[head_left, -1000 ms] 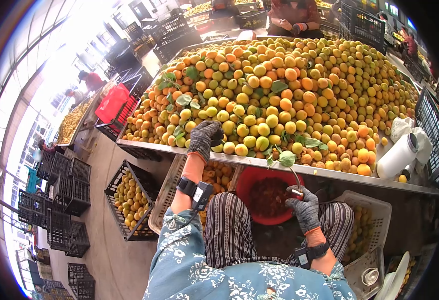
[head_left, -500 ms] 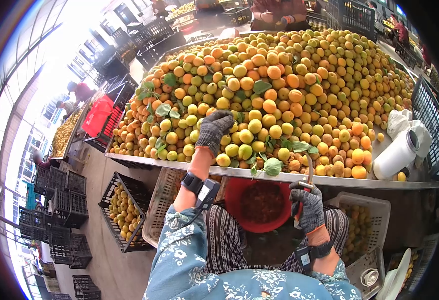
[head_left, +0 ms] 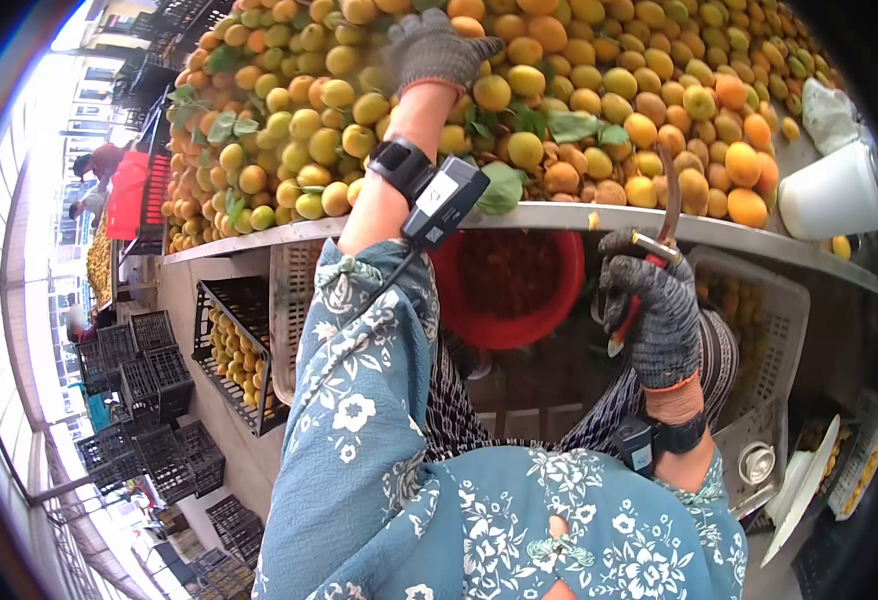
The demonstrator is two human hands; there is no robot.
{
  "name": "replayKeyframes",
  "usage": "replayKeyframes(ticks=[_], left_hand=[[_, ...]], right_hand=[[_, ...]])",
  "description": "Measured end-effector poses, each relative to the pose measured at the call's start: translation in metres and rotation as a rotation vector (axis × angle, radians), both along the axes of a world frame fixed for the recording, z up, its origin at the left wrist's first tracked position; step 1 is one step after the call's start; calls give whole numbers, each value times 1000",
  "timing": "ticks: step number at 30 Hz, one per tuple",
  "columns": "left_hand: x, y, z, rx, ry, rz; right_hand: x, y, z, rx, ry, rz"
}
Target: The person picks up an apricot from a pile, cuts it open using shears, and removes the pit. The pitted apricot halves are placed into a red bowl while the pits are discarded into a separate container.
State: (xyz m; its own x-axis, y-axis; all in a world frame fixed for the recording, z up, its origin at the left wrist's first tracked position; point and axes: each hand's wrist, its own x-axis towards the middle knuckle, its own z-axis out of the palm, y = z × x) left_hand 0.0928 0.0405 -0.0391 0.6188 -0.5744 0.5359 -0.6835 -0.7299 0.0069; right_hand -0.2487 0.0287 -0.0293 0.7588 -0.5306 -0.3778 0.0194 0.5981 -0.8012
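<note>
My left hand (head_left: pixel 437 52), in a dark grey knit glove, lies over the heap of yellow-orange round fruits (head_left: pixel 524 150). Its fingers look slightly blurred; the thumb stretches out to the right and no fruit shows in the grasp. My right hand (head_left: pixel 654 310), gloved alike, is closed around a curved knife (head_left: pixel 671 195) with a red handle, held just in front of the table's metal edge (head_left: pixel 619 215). The blade points up toward the fruits. Green leaves (head_left: pixel 499 188) lie among the fruits near the edge.
Below the edge stands a red tub (head_left: pixel 559 310) with brownish scraps. Black crate (head_left: pixel 249 390) of fruits is at left; a pale crate (head_left: pixel 794 300) with fruits is at right. A white container (head_left: pixel 829 195) lies on the table's right. Black crates (head_left: pixel 144 390) are stacked at far left.
The view has tilted down and nearer. My left hand has reached farther over the heap, its fingers spreading from a curled pose. My right hand still holds the curved knife.
</note>
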Motion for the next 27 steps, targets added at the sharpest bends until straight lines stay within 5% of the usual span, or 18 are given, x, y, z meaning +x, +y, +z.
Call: replayKeyframes(ticks=[11,14,17,24,25,27], left_hand=[[-40,43,58,-1007,963,-312],[-13,61,47,-1113,1123,-277],[-56,134,44,-1265,1368,-253],[-85,175,1,-1621,1815,-407],[-89,178,2,-1578,1847,-565],[-98,175,-15,-1515,1753,-531]], right_hand=[[6,-2,-1,45,-33,-5],[12,2,-4,75,-75,-33],[21,8,-2,54,-73,-26],[41,29,-9,-70,-44,83],[46,33,-9,-85,-56,101],[57,38,-8,-101,-48,12]])
